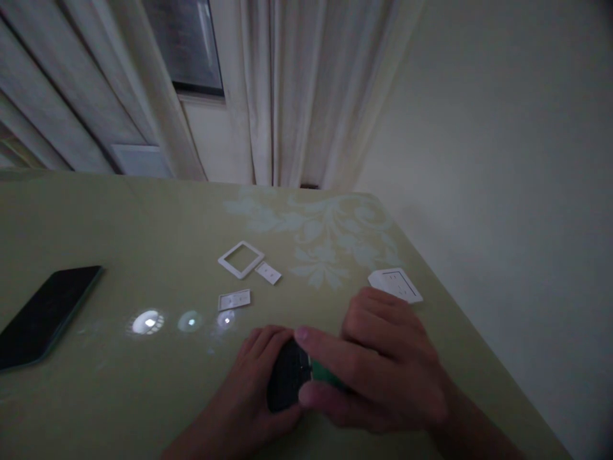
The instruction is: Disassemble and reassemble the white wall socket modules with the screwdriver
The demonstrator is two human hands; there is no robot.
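Note:
My left hand is wrapped around the left side of a small black object with a rounded edge, low in the middle of the view. Over its right side, my right hand has thumb and forefinger closed around a green piece. The green piece meets the black object near my fingertips. Whether the two are joined I cannot tell, and my fingers hide most of the green piece. Just beyond my right knuckles lies a white wall socket.
A white square frame lies ahead on the glossy table, with a small white insert against its corner. Another white insert is nearer. A dark tablet-like slab rests at left. Curtains hang behind; a wall runs along the right.

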